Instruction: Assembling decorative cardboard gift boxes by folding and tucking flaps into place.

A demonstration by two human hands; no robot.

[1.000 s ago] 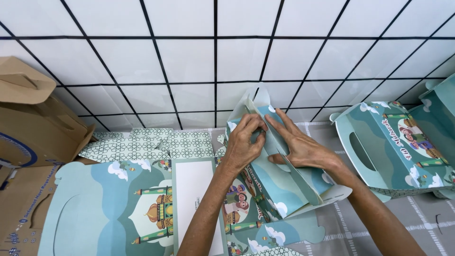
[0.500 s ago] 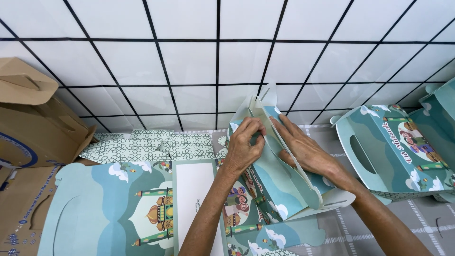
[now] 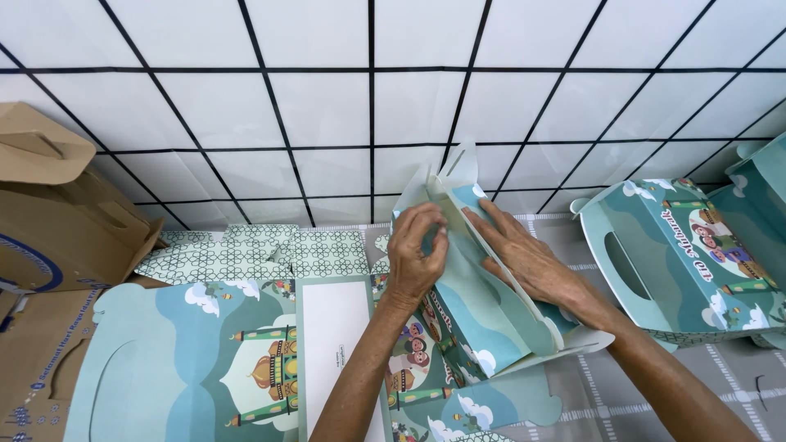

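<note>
Both hands are on a teal paper box [image 3: 483, 327] with clouds and cartoon pictures on it. The box is half folded up and sits tilted, right between the two arms. The left hand [image 3: 416, 255] has its fingers curled and pinches the top edge of one side flap. The right hand [image 3: 530, 260] lies flat with its fingers stretched out, pressing on the inside of the box wall. The pointy top flaps [image 3: 455, 173] stick up just past the fingertips.

Under the left arm lies a flat box sheet [image 3: 196, 360], not folded, with the same teal clouds and a little building with a dome. A white panel [image 3: 337, 344] runs down the sheet just beside the left arm. A bit past it lies a strip of paper with a green pattern [image 3: 262, 250].

To the right of the right hand lies a finished box [image 3: 679, 254] on its side, with a handle hole. It is near but not touching the hand.

Far to the left of the left hand is a brown cardboard box [image 3: 57, 221].

Past everything is a white tile wall [image 3: 327, 106] with dark lines.
</note>
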